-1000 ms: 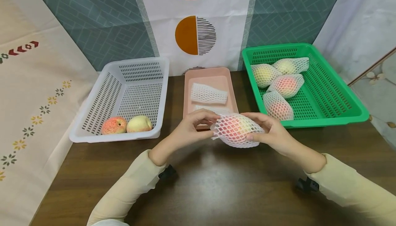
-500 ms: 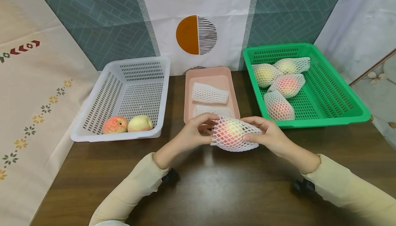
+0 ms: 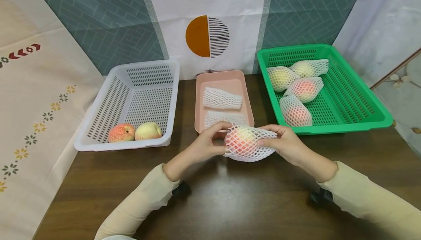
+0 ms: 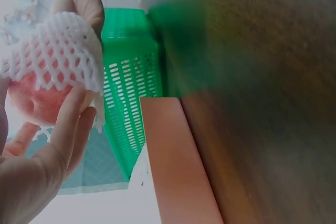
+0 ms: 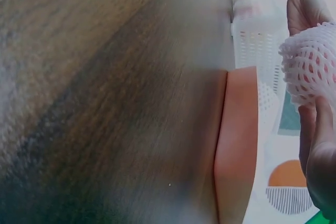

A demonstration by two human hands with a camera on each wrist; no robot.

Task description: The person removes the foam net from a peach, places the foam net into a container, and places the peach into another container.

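Held peach (image 4: 37, 100): red and pale yellow, above the near part of the desk (image 3: 223, 200), between the two hands and just in front of the tray; its end toward the left hand lies bare beyond the net's edge, as the left wrist view shows.
Foam net (image 3: 253, 153): white, diamond-meshed, drawn round most of this peach, its narrower end toward the right hand.
Left hand (image 3: 208, 143): grasping the peach and net at the bared end, thumb below and fingers above in the head view.
Right hand (image 3: 289, 142): grasping the net's other end, thumb on the near face.
Pink tray (image 3: 227, 80): on the desk between the two baskets, beyond the hands; holds two loose nets, a far net (image 3: 222, 98) and a near net (image 3: 225, 118), both lying flat.
White basket (image 3: 98, 147): at left, slotted; against its near wall sit two unwrapped fruits side by side, a red peach (image 3: 121, 133) and a yellow peach (image 3: 148, 131).
Green basket (image 3: 348, 126): at right, slotted; four netted peaches (image 3: 305, 89) cluster along its left side.
Sleeves (image 3: 141, 200): cream, with small dark devices (image 3: 322, 196) near the wrists.
Backdrop (image 3: 210, 37): hanging cloth, printed with orange and striped half-circles between blue-green panels.
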